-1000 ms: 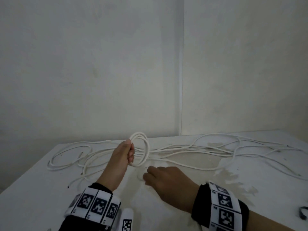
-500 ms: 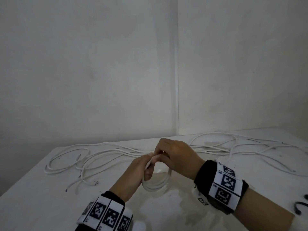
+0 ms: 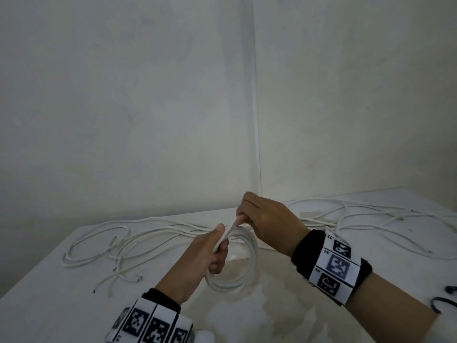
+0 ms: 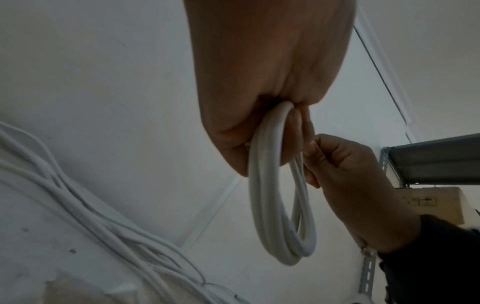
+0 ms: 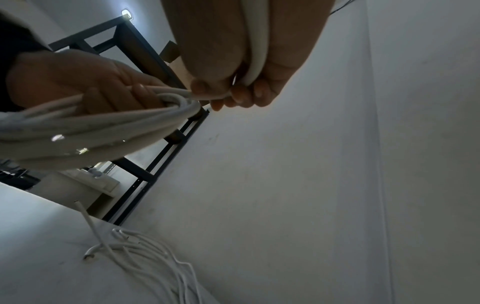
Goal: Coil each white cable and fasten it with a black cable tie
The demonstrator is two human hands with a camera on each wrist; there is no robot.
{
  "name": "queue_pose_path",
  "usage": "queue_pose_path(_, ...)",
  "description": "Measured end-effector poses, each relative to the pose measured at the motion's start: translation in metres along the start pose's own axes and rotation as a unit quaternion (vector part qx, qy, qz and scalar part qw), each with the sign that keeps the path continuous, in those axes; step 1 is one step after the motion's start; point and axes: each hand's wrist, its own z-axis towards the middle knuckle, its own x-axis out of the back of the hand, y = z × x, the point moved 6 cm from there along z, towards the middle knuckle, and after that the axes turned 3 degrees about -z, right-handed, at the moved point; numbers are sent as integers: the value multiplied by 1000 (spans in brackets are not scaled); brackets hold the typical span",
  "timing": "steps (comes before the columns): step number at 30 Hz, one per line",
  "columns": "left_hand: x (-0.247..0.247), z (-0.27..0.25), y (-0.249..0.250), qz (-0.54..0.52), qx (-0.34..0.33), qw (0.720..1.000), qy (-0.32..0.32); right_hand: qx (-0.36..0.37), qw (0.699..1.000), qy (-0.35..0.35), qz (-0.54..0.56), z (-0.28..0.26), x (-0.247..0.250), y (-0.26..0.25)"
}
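Coil of white cable (image 3: 237,263) held above the table (image 3: 49,313) near the middle, several loops bunched. Left hand (image 3: 207,253) wrapped round the loops at the coil's top; right hand (image 3: 267,226) pinching the free run of cable (image 5: 255,51) just beside it. Probably light, springy, smooth-jacketed, so loops likely to spring apart. Best gripped where loops cross. Loose cables (image 3: 99,246) far left; black ties (image 3: 442,302) near right.
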Motion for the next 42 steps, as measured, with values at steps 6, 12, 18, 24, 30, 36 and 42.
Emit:
queue_pose_path(6,-6,-2,2,-68,11,997,-21,-28,999,0,19,4,4,3)
queue_pose_path(12,-3,-5,-8,-102,39,994,-24,-44,997,-44,49,-10,-7,1)
queue_pose_path(18,-6,-5,3,-84,29,996,-23,-58,998,-21,12,-3,3,7)
queue_pose_path(24,-7,-5,3,-84,15,996,-17,-101,993,-63,23,-2,1,18)
queue_pose_path(30,1,0,-7,-97,-15,995,24,-272,912,-175,253,-27,-21,14)
queue_pose_path(36,4,2,-7,-109,-32,992,48,-297,872,-162,355,-30,-26,-6)
queue_pose_path(42,4,0,-5,-84,-1,996,-8,-251,924,-131,255,-24,-26,-5)
